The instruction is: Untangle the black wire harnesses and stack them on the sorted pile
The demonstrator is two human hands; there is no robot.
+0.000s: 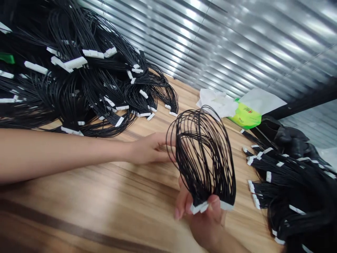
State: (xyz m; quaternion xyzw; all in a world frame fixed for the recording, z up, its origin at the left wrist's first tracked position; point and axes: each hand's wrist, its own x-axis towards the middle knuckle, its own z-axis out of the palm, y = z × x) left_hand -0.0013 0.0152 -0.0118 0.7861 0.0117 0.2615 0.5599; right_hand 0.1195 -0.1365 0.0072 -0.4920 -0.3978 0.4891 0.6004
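Low in the middle, my right hand (207,225) grips a black wire harness (204,154) by its white connectors (200,207), the thumb pressed over them. The harness wires arch upward in a loose loop, with both connector ends brought together at the bottom. My left hand (151,147) reaches in from the left to the loop's left edge. Its thumb and fingers are apart, and the tips pass partly behind the wires, so whether they touch them is hidden.
A large pile of black wire harnesses (86,80) with white connectors covers the back left of the wooden table (105,203). More harnesses (279,175) lie at the right. White tissues (216,100) and a green-yellow tissue pack (246,114) rest against the corrugated metal wall (223,42).
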